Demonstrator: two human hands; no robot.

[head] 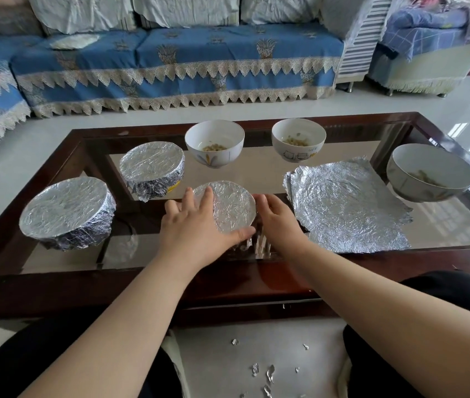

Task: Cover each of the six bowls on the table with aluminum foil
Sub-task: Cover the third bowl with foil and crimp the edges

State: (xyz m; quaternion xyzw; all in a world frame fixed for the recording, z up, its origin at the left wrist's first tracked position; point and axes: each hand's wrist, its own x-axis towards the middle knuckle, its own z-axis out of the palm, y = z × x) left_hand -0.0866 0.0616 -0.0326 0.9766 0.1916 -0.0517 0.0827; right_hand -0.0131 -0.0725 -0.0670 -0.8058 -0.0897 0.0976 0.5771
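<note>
A foil-covered bowl (pixel 232 208) sits at the front middle of the glass table (pixel 55 285). My left hand (pixel 196 225) lies flat on its left side, thumb under the near rim. My right hand (pixel 278 219) presses the foil down its right side. Two more foil-wrapped bowls stand to the left, one near (pixel 65 211) and one farther back (pixel 152 166). Three white bowls with a little food stand uncovered: back middle (pixel 214 142), back right (pixel 298 139) and far right (pixel 429 173). Loose foil sheets (pixel 345 205) lie flat to the right of my hands.
Small foil scraps (pixel 268 374) lie on the floor between my knees. A blue sofa (pixel 176 58) with lace trim stands behind the table, and an armchair (pixel 426 50) is at the back right. Pale floor runs between sofa and table.
</note>
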